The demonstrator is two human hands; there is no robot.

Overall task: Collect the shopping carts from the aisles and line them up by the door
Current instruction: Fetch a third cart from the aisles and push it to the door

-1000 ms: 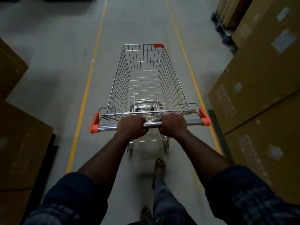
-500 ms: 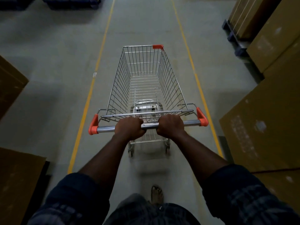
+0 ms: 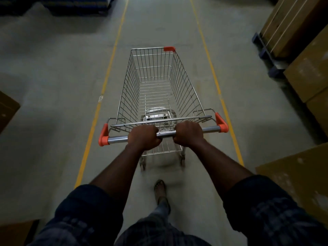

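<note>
A dim warehouse aisle with a grey concrete floor [image 3: 53, 86] runs ahead between two yellow lines [image 3: 106, 82], with stacked cardboard boxes [image 3: 310, 77] along the right side. The wire shopping cart [image 3: 156, 82] stands between the lines, just ahead of the person. The left grip [image 3: 143, 137] and right grip [image 3: 189, 134] are each curled tight round its metal handle bar [image 3: 117, 139], near the middle, close together but not touching. One foot [image 3: 159, 186] shows on the floor behind the cart.

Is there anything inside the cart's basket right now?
No goods show in the cart basket; floor shows through its wires. A shiny metal panel sits at the handle end. The left hand and right hand, gripping the handle, cover the nearest strip.
</note>
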